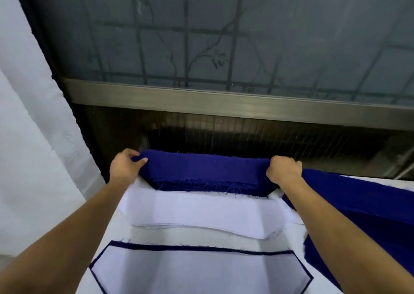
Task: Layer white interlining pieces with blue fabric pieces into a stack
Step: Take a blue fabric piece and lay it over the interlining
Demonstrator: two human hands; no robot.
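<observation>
Two hands are up at the far edge of the table, both clamped on one blue piece. Left hand pinches its left corner at about 10 o'clock from the white stack, thumb on top, fingers curled under the cloth. Right hand is fisted around the right corner at about 2 o'clock. Between them the blue piece is stretched taut and lifted, its frayed near edge hanging loose just over the far edge of the white stack.

That stack of interlining lies flat at centre, its near edge wavy with several thin layers showing, right corner slightly fanned. At 6 o'clock from it, apart by a strip of bare table, lies the layered stack: white on top, a narrow blue border peeking out along its far and slanted side edges.

More blue fabric is heaped at 3 o'clock, running under the right forearm and down toward the bottom right corner, crowding that side. On the left the table edge drops away to a pale wall. Straight ahead, at 12 o'clock, a metal window rail and dark grille sit close behind the lifted piece, so there's little room beyond the hands.
</observation>
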